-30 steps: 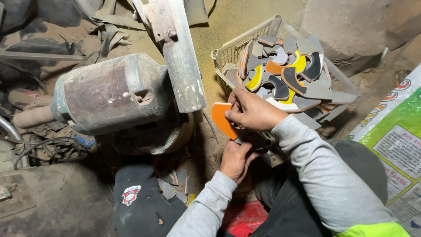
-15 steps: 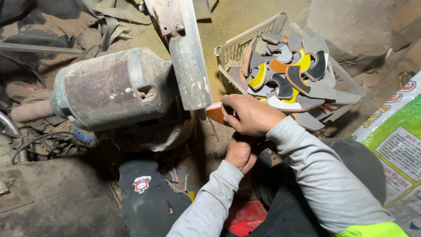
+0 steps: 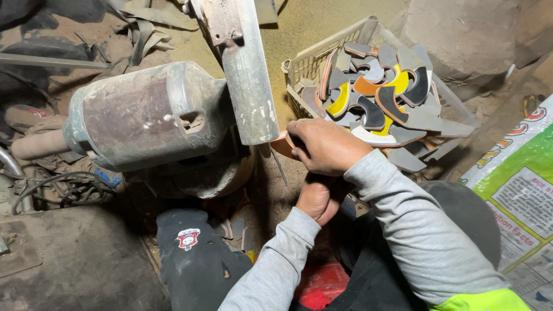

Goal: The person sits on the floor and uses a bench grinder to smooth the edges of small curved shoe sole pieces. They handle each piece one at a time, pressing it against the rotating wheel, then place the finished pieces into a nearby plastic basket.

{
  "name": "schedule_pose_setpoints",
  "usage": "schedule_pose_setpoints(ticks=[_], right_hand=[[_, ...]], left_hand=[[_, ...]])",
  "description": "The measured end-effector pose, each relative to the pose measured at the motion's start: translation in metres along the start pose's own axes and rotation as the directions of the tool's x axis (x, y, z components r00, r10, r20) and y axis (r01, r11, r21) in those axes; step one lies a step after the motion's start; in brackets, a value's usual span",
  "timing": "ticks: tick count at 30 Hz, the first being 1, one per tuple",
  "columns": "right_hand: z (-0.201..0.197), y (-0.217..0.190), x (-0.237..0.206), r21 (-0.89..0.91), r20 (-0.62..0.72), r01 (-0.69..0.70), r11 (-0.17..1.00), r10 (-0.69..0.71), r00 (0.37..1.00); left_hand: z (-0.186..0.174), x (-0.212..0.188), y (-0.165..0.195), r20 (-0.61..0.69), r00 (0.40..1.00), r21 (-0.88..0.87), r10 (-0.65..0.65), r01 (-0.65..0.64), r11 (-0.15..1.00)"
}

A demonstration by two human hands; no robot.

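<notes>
Both hands worked: my right grip clenched an orange piece at the grinder; left unclear beneath; basket beyond stayed full.

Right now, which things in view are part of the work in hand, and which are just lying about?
In use:
- right hand, pressing an orange curved piece at the grey machine
- left hand, underneath
- basket of curved cut pieces

Lying about:
- printed sack
- cables
- scrap strips
- red item by the lap
</notes>
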State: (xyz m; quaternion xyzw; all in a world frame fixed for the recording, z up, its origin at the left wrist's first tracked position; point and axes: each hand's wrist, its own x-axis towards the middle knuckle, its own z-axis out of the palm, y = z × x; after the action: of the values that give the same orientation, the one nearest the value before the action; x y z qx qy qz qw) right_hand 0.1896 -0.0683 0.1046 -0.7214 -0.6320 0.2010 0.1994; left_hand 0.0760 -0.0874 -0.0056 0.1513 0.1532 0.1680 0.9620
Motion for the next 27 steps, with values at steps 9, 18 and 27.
schedule_pose_setpoints(ticks=[9,18,27], right_hand=[[0.003,0.002,0.004,0.01,-0.035,0.01,1.0,-0.01,0.999],[0.008,0.002,0.006,0.048,-0.041,-0.06,0.997,0.062,0.997],[0.021,0.009,0.008,0.162,-0.12,-0.067,0.985,0.087,0.989]], left_hand=[[-0.01,0.0,0.0,-0.042,0.999,-0.002,-0.005,0.005,1.0],[-0.015,-0.007,0.007,-0.034,0.999,-0.023,-0.024,0.024,0.999],[-0.015,-0.018,0.022,0.002,1.0,0.044,-0.012,0.011,0.999]])
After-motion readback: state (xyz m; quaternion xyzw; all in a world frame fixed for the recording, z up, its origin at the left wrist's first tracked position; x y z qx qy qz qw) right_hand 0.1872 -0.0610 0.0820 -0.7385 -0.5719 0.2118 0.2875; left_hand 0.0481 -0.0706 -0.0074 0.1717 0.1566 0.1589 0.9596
